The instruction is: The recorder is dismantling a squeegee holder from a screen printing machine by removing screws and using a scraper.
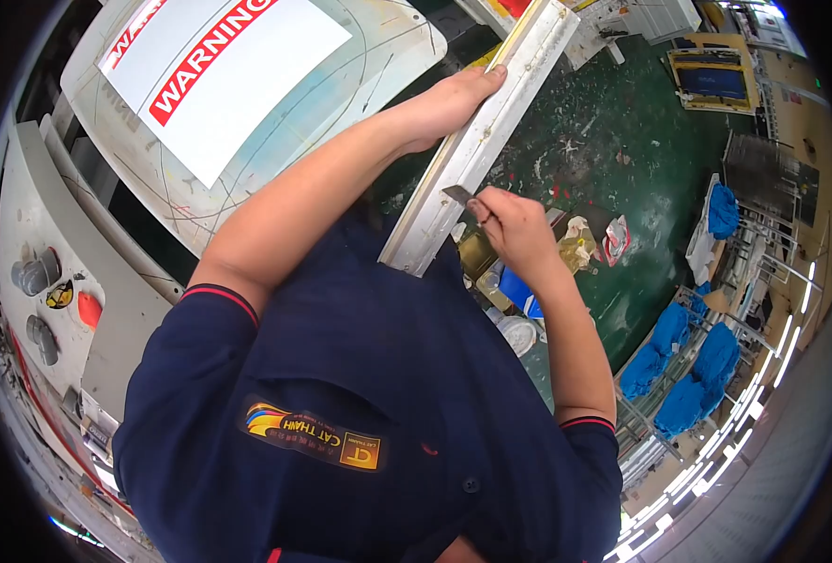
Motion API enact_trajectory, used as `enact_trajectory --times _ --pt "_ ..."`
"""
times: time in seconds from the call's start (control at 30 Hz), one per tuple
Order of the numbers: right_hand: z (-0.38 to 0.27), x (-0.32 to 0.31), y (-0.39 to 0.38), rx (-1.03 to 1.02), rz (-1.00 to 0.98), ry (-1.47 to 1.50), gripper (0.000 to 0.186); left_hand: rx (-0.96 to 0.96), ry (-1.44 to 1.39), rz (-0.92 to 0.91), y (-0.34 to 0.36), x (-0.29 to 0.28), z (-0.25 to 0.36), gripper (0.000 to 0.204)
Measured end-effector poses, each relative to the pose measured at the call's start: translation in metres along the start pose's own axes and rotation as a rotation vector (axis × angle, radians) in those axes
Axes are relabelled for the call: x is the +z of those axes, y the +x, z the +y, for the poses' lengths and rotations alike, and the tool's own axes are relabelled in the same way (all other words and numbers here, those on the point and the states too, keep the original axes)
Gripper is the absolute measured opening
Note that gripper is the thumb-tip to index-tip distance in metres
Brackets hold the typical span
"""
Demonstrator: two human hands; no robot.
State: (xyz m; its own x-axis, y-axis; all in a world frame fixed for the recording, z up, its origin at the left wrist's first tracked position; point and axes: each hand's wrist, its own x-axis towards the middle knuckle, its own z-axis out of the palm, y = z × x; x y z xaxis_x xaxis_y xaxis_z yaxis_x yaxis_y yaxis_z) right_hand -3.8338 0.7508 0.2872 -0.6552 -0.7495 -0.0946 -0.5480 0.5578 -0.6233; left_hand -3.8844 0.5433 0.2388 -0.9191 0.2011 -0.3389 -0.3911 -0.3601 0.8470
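A long pale metal bar (483,141), like a squeegee holder with a yellowish strip along one edge, lies slanted in front of my body. Its lower end rests against my dark shirt, and the upper end reaches past the top of the picture. My left hand (461,101) grips the bar around its upper-middle part, fingers mostly hidden behind it. Lower down, my right hand (517,228) pinches a small flat grey scraper blade (457,194), whose edge lies against the face of the bar. Light specks dot the bar's surface.
At the upper left, a white sheet with red print (238,84) lies on a stained pale board (402,38). Litter (580,242) and a white round container (517,332) stand on the green floor (646,188). Blue cloths (702,380) hang over racks at right.
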Motion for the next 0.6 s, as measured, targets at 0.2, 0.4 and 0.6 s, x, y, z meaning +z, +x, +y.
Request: enact_trajectory --times 0.2,0.4,0.6 --pt "-0.002 -0.003 -0.017 0.05 0.005 0.038 0.017 -0.023 -0.027 -0.102 -0.004 0.014 0.01 0.06" --pt "-0.005 -0.016 -0.018 0.206 0.08 -0.037 0.016 -0.039 0.043 -0.077 -0.004 0.018 0.012 0.063" --pt "-0.004 -0.021 -0.008 0.101 0.114 -0.114 0.016 0.019 0.112 -0.061 -0.002 0.024 0.008 0.064"
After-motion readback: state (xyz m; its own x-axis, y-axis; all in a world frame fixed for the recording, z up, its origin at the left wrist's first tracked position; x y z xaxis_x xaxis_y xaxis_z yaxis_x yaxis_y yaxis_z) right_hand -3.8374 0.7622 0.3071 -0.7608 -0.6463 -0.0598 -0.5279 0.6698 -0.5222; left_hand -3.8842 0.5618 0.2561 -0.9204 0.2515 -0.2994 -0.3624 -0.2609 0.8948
